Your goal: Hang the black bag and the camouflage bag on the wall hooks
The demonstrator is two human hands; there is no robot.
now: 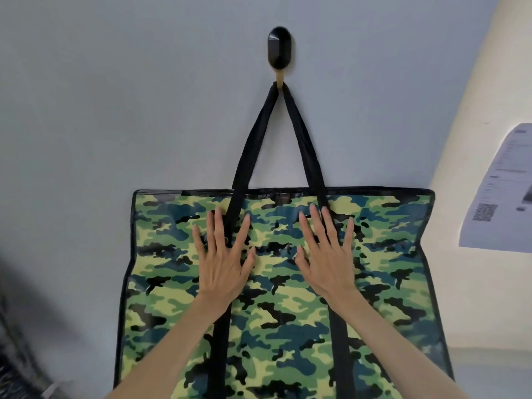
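- Head view: the left hand (pixel 223 262) lies flat on the camouflage bag (pixel 276 298), its grip wide, fingers spread, holding nothing; it covers the left strap.
- Between the two hands, straight above them, the black straps (pixel 299 139) rise and meet at the hook (pixel 280 51) on the wall (pixel 100 110). The bag's long axis hangs straight down from there.
- The right hand (pixel 326 256) is equally flat and open, just beside the right strap, and equally near the hook.
- The black bag is not in view; hanging it looks like the remaining step.
- A printed sheet (pixel 501 191) hangs well to the right.
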